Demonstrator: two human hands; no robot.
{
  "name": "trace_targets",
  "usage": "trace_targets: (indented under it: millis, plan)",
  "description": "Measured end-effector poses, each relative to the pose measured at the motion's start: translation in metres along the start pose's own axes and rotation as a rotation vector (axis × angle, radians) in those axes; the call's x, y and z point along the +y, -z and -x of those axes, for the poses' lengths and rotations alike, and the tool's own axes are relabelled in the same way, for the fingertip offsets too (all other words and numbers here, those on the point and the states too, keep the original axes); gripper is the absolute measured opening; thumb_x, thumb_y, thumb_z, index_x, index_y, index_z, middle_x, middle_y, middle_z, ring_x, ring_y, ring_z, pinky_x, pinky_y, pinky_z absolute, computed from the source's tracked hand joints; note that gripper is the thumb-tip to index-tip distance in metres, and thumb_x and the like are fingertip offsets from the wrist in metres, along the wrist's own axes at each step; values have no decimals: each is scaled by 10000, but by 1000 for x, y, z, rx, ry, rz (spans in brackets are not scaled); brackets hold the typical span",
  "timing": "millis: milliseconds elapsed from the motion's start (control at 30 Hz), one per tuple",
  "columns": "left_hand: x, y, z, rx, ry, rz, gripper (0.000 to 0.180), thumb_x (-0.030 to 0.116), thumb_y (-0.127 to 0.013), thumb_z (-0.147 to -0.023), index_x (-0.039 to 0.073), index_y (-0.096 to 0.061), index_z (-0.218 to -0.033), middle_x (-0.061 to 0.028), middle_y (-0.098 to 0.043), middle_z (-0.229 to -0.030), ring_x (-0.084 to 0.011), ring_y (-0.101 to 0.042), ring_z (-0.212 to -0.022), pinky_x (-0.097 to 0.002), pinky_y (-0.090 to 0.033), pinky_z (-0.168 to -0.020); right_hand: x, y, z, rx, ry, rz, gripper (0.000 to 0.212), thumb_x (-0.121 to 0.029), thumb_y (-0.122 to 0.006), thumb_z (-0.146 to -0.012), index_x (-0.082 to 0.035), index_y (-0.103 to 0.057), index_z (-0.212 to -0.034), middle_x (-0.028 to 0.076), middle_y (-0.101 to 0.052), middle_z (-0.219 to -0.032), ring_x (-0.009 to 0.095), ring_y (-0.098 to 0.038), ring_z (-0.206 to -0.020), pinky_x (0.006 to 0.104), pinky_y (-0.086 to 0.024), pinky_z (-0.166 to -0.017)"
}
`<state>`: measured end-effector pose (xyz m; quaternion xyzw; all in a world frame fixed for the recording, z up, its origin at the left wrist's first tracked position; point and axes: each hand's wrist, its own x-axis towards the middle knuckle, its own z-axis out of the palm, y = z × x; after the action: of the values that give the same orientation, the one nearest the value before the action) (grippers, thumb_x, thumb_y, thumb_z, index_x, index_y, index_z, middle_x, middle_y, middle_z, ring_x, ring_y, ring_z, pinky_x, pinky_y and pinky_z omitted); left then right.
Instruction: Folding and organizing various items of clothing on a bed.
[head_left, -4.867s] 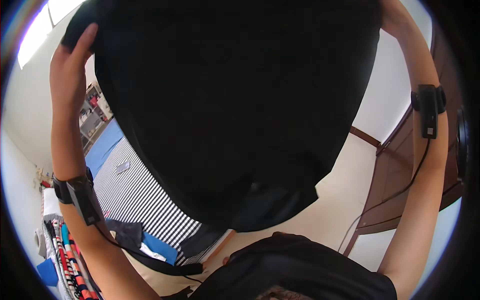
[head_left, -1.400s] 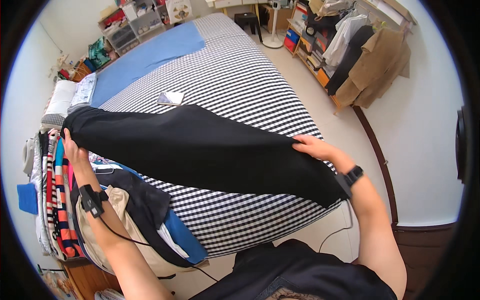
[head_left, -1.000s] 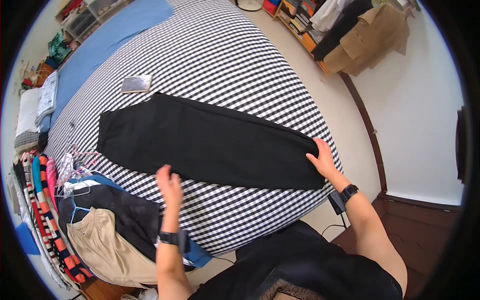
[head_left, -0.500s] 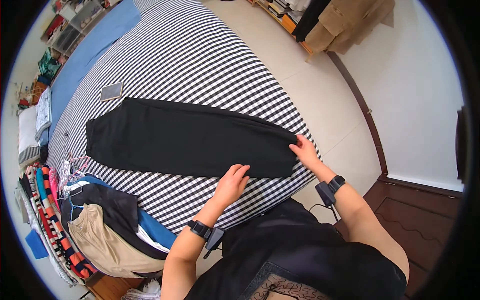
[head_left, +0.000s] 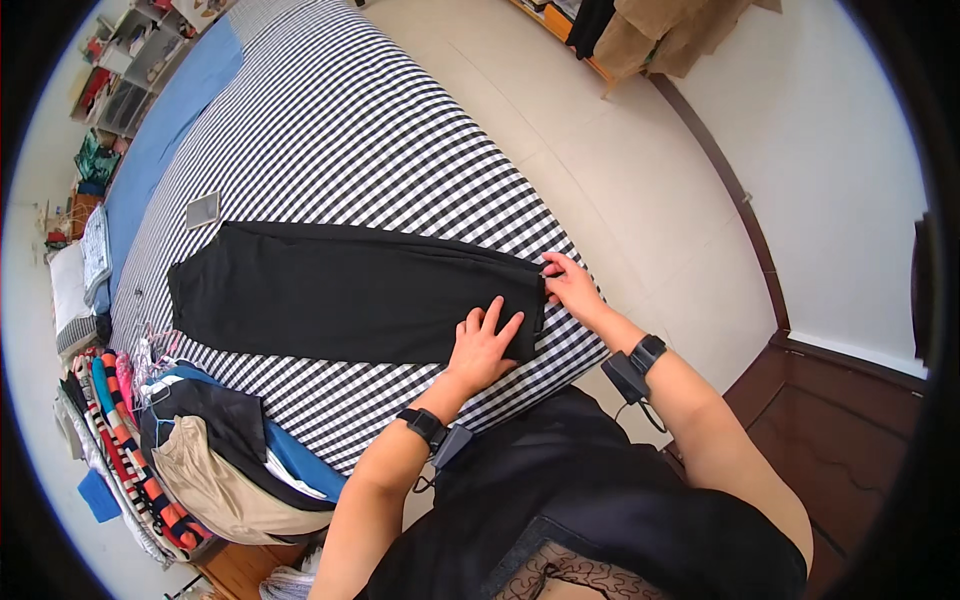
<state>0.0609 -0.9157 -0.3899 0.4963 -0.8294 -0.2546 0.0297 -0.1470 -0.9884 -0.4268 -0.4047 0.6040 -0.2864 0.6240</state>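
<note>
We had bright, fairly even light across the frame, though we could not tell exactly where it came from. The white wall (head_left: 810, 180) and pale floor (head_left: 540, 130) came out lightest, the floor with a soft sheen. The black garment (head_left: 360, 295) swallowed most of its detail, leaving us faint folds, while the left hand (head_left: 483, 345) and right hand (head_left: 574, 288) looked reasonably sharp. We saw the checked cover's (head_left: 350, 120) lines bow and the dark skirting (head_left: 715, 145) curve strongly. At upper left, the shelves (head_left: 130, 70) turned small and soft, near a black rim fringed with blue.
</note>
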Motion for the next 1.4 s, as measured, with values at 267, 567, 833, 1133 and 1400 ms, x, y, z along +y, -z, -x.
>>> trace_targets:
  millis: [267,567,833,1133,1400]
  plan:
    - [-26,26,-2,93,90,651,269,182,-512,-896,-14,-569,-1071,-174,-589,-1037,-318,-532,-982,-374,-424,-879,18,7,-33,15,206,338,176,-51,-525,-803,-22,-630,-941,106,-605,-730,189,-584,-617,305,-463,-564]
    - [-55,23,12,126,364,1228,300,280,-489,-953,-2,-584,-915,57,-536,-786,-49,-439,-735,-223,-379,-651,-3,8,-23,23,-61,-69,169,-223,-509,-914,-98,-548,-1020,14,-576,-799,84,-532,-552,229,-361,-454]
    - [-61,52,27,454,465,2014,262,211,-518,-934,10,-569,-1094,-67,-598,-1100,-164,-548,-1044,-300,-414,-938,-2,-10,-14,58,127,133,273,-272,-668,-823,-70,-585,-986,-7,-568,-766,70,-492,-653,219,-393,-565]
    - [-49,130,59,452,-15,2102,460,262,-394,-966,-19,-386,-1330,-142,-445,-1355,-280,-434,-1248,-412,-321,-1063,-32,-14,-12,41,-13,-46,162,-142,-613,-838,-62,-611,-979,-6,-584,-796,77,-518,-703,235,-411,-610]
    - [-55,119,71,438,99,2166,517,323,-402,-953,10,-363,-1363,-143,-394,-1402,-305,-382,-1289,-430,-270,-1092,-53,14,-45,-91,38,-145,125,-157,-578,-864,-46,-611,-910,-14,-596,-781,87,-538,-684,233,-440,-630]
